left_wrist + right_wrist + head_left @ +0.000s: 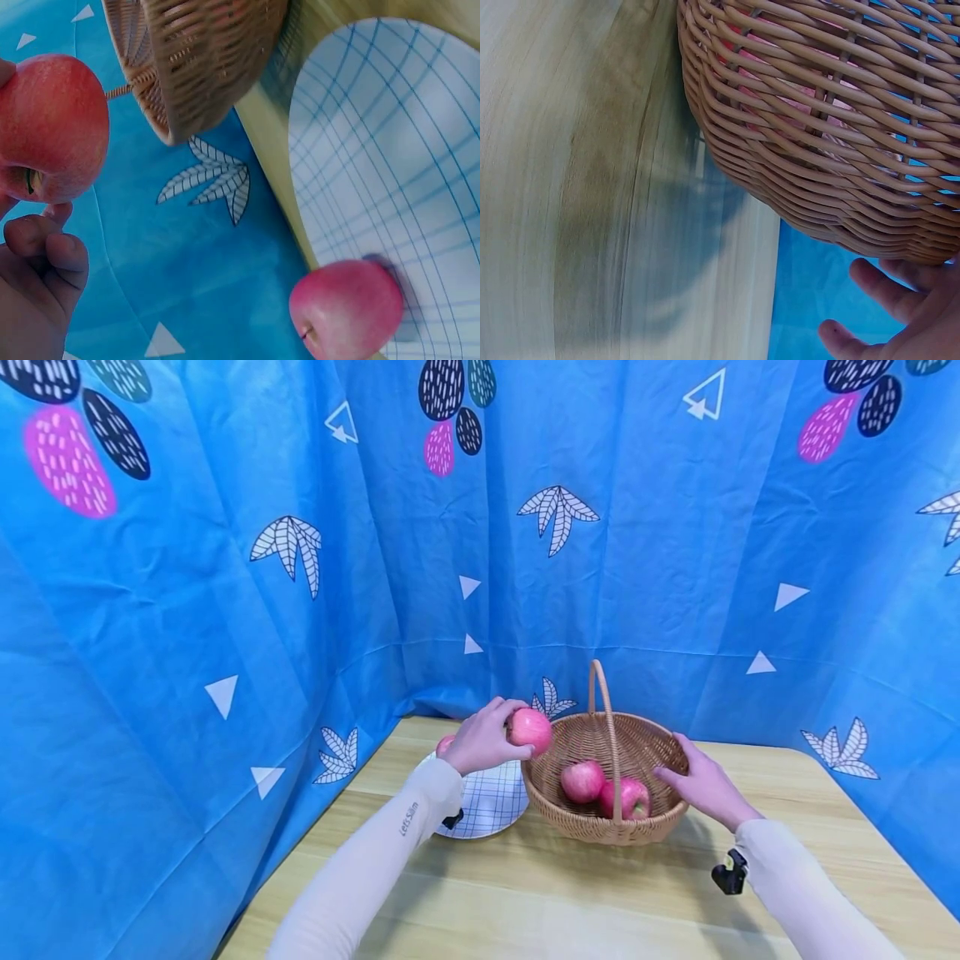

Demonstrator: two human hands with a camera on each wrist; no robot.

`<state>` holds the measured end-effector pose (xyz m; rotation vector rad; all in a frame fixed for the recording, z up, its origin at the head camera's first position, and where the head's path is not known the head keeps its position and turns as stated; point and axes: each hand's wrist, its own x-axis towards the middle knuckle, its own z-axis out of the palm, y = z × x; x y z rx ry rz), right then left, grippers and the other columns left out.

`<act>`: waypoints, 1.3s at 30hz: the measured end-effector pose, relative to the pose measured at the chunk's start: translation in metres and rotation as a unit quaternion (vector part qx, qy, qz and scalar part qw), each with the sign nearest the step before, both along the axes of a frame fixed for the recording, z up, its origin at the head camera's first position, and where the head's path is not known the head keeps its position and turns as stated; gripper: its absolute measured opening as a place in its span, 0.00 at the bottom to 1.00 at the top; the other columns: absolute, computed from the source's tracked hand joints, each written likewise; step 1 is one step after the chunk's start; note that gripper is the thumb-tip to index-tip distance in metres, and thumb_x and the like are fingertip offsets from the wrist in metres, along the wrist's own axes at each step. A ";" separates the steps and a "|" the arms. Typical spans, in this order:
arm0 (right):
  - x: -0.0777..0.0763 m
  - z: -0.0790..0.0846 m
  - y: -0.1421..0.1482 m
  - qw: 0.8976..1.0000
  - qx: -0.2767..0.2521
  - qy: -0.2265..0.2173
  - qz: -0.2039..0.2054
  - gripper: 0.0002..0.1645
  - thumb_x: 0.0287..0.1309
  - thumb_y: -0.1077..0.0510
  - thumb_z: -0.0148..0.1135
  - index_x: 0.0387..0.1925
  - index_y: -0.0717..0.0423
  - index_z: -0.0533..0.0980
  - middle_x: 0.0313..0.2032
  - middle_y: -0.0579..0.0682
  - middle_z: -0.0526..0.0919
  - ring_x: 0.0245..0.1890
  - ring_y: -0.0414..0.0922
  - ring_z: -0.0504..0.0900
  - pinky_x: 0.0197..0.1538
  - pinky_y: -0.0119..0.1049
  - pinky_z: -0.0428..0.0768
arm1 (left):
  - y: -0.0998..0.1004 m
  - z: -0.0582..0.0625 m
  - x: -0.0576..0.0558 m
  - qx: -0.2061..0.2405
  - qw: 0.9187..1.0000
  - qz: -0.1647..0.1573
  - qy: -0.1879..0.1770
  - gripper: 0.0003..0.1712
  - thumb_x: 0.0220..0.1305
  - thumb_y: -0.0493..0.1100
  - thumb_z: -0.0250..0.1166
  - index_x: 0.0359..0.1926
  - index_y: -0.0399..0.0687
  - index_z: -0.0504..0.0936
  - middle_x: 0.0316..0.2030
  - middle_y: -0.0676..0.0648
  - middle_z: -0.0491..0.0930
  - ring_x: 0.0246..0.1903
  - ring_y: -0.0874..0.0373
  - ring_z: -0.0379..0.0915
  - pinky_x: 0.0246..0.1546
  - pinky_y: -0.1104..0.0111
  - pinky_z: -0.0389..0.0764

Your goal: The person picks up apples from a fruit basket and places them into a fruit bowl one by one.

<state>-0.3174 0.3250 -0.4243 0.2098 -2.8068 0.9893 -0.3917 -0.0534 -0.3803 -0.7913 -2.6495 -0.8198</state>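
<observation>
My left hand [483, 739] grips a pink-red apple [530, 732] in the air beside the left rim of a wicker basket [577, 827]. The left wrist view shows that held apple [56, 124] with its stem end low. Two apples, one on the left [582, 782] and one on the right [630, 798], lie inside the basket. At the basket's right rim, my right hand [708, 785] holds on, thumb over the inside and fingers along the outside wall. Another apple [346, 309] sits on a white plate with blue grid lines [491, 806], mostly hidden behind my left hand in the head view.
The basket's tall arched handle [611, 735] rises across its middle. Everything stands on a light wooden table [540, 893]. A blue patterned curtain [660, 568] hangs close behind the table and along its sides.
</observation>
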 end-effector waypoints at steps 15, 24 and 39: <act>0.003 0.000 -0.002 1.000 -0.007 -0.005 0.003 0.56 0.68 0.38 0.58 0.78 0.63 0.42 0.70 0.77 0.59 0.67 0.75 0.63 0.67 0.69 0.62 | -0.028 0.000 -0.007 0.014 0.996 0.088 -0.019 0.41 0.50 0.65 0.75 0.65 0.67 0.72 0.50 0.56 0.75 0.48 0.56 0.74 0.48 0.54 0.81; 0.004 0.001 -0.002 1.000 -0.011 -0.003 0.003 0.55 0.68 0.39 0.59 0.78 0.63 0.42 0.70 0.77 0.59 0.67 0.75 0.63 0.67 0.69 0.62 | -0.039 -0.006 -0.017 0.018 0.993 0.114 -0.022 0.40 0.50 0.66 0.73 0.64 0.65 0.74 0.52 0.54 0.75 0.50 0.54 0.75 0.49 0.52 0.81; 0.007 0.004 -0.003 1.000 -0.005 -0.007 -0.003 0.55 0.68 0.40 0.59 0.78 0.64 0.43 0.70 0.77 0.59 0.67 0.75 0.63 0.66 0.70 0.63 | -0.045 -0.026 -0.033 -0.049 0.986 0.144 -0.070 0.45 0.48 0.69 0.71 0.66 0.61 0.73 0.54 0.50 0.75 0.49 0.51 0.74 0.53 0.50 0.78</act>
